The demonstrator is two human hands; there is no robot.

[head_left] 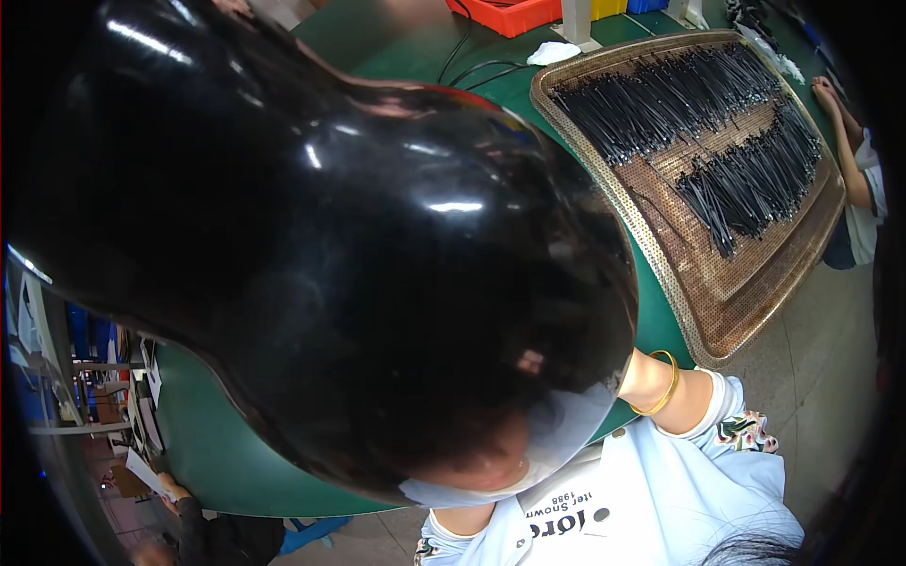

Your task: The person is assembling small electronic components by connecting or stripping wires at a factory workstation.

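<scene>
A large glossy black rounded object (pixel 453 292), perhaps a lamp hood, fills the left and middle of the head view. Behind its lower right edge my right forearm (pixel 684 396) disappears, a gold bangle (pixel 672 382) round the wrist. Only a short bit of my left forearm (pixel 462 519) shows below the black object. Both my hands are hidden by it, so what they touch or hold cannot be seen. To the right, a brown perforated tray (pixel 703 325) bears two rows of thin black rods or cables (pixel 755 179) with shiny ends.
The green table (pixel 203 424) extends under the black object. At the back stand a red bin (pixel 514 17), a stand post (pixel 576 24), a crumpled white piece (pixel 555 53) and dark cables (pixel 486 68). Another person's arm (pixel 849 160) rests beyond the tray; a person's hand (pixel 173 489) is at lower left.
</scene>
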